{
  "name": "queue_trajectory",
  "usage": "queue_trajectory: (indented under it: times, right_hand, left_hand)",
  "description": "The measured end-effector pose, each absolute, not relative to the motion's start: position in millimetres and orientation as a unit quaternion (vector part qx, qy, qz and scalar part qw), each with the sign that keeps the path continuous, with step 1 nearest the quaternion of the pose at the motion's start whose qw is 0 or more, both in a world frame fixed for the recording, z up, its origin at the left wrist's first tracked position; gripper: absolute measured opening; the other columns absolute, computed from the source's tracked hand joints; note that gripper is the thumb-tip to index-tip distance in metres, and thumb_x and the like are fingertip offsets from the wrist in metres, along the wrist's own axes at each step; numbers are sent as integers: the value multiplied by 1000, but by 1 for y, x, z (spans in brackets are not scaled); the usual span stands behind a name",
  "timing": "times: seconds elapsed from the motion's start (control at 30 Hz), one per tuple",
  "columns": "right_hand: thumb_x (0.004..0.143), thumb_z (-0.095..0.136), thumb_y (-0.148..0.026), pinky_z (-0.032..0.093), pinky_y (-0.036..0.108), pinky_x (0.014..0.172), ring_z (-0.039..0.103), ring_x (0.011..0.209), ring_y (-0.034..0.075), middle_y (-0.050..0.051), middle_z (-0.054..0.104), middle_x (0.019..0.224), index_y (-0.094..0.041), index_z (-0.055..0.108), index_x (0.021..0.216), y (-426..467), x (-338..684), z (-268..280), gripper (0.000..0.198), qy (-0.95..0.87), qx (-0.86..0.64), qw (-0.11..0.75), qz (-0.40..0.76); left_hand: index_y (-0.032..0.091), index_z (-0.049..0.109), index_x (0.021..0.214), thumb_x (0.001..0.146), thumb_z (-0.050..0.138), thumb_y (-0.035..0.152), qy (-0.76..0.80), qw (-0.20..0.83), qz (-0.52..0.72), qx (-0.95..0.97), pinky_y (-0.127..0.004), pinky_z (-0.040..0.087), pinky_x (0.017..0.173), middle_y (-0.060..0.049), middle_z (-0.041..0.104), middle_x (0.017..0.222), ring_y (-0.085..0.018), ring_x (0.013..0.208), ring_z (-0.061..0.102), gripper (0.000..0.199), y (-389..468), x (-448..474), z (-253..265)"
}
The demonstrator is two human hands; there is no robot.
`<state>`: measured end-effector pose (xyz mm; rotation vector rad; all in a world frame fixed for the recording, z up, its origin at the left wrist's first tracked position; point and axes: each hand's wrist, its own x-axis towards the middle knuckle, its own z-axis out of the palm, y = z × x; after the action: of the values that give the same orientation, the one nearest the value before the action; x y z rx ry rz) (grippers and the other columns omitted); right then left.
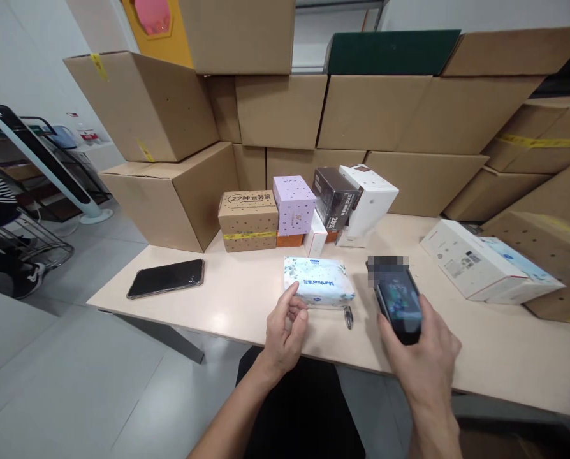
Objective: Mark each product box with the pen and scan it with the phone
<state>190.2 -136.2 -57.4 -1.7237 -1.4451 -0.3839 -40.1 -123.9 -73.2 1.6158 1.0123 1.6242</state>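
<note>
My right hand [426,357] is closed around the lower end of a dark phone [400,303], thumb on one side and fingers on the other. The phone's screen is lit and faces up; its top end is blurred out. By the front left corner of a soft pack of tissues [318,279], my left hand [285,331] holds nothing, its fingers loosely curled and the thumb apart. Whether a fingertip touches the pack I cannot tell. A small shiny dark object [349,317] lies just in front of the pack.
Another phone [166,278] lies flat on the table [237,296] at the left. Small boxes, among them a purple one [294,205], stand behind the tissues. White boxes [476,264] lie at the right. Large cartons [280,111] are stacked along the back. A person's leg [0,268] shows far left.
</note>
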Motion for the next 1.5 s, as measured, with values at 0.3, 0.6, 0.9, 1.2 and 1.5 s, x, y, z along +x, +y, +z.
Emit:
queue_trajectory:
  times: [0.3, 0.6, 0.9, 1.2, 1.5]
  right_hand:
    - [81, 46, -68, 43, 62, 95, 55, 116, 49, 26, 60, 126, -8, 52, 141, -143, 220, -66, 85, -489, -820, 287, -84]
    - [83, 41, -71, 43, 58, 97, 60, 108, 45, 29, 63, 117, -2, 55, 136, -139, 232, -80, 88, -530, -799, 269, -93]
    - [95, 42, -59, 42, 56, 101, 54, 117, 36, 20, 62, 124, -13, 53, 138, -128, 192, -49, 64, -674, -638, 365, -72]
    - [90, 64, -37, 50, 49, 104, 46, 135, 31, 13, 41, 149, -32, 23, 155, -122, 146, -26, 77, -804, -511, 293, 75]
    - [88, 48, -7, 58, 38, 92, 53, 129, 27, 14, 45, 145, -29, 27, 154, -151, 162, -7, 73, -853, -413, 317, -29]
  left_hand:
    - [23, 57, 128, 95, 52, 19, 412, 190, 686, 569, -27, 46, 73, -3, 55, 93, -15, 81, 53, 33, -124, -39, -72]
    - [23, 59, 128, 89, 58, 17, 539, 99, 579, 603, -43, 48, 99, -12, 49, 120, -25, 118, 52, 40, -117, -53, -60]
    - [22, 65, 120, 96, 55, 18, 487, 90, 529, 689, -34, 55, 93, -9, 65, 112, -19, 106, 64, 27, -102, -72, -61]
    - [23, 73, 105, 96, 57, 20, 479, 77, 583, 651, -27, 55, 78, -4, 64, 95, -15, 89, 65, 19, -103, -90, -41]
    - [22, 75, 97, 94, 60, 29, 469, 236, 610, 593, -26, 51, 77, -4, 68, 94, -16, 90, 65, 16, -107, -86, -11]
